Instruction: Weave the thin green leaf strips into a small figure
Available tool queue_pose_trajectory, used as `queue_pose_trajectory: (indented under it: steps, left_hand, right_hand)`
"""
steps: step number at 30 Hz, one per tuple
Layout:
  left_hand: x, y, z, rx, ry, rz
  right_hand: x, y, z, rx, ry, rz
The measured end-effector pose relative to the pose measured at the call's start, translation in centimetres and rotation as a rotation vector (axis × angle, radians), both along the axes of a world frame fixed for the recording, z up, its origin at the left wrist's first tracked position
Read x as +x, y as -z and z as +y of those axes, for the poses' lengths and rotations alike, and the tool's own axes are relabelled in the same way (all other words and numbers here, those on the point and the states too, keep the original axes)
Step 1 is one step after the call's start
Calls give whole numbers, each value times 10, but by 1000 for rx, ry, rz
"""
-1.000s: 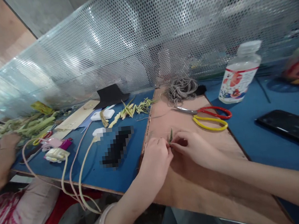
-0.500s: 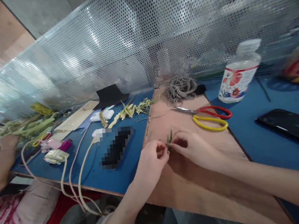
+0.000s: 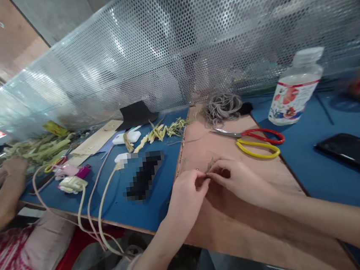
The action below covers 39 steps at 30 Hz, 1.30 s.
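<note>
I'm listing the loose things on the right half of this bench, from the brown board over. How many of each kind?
Scissors: 1
Plastic bottle: 1
Black phone: 1
Grey cord bundle: 1
Small leaf piece, pinched between left hand and right hand: 1
Total: 5

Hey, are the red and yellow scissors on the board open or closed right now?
Closed. The scissors lie flat on the brown board, blades together in one point, untouched.
</note>
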<state>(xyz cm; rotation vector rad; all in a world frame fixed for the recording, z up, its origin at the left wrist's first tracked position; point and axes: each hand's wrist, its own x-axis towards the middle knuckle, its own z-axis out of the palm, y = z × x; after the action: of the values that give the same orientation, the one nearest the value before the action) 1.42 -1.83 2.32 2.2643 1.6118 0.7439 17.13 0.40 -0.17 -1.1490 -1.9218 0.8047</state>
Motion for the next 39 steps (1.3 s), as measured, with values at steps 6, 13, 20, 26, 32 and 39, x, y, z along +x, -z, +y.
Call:
queue_pose_trajectory:
  steps: [6,13,20,26,32,39]
  left_hand:
    - [2,0,-1,19,-21,40]
    - [-2,3,-3,-50,-6,-119]
    - [-6,10,-4,-49,3,-162]
    - [-6,12,-6,-72,5,-194]
    - [-5,15,-5,-30,-24,-167]
    - [-4,16,-7,-30,-23,-147]
  right_hand:
    - [0,2,1,0,-7,-9]
    - [1,0,0,18,-12,-49]
    - [-1,-3,-3,37,-32,-40]
    - [-1,-3,-4,56,-66,-11]
    - [0,-2,-3,58,-87,-24]
    - [0,1,-2,90,-90,-29]
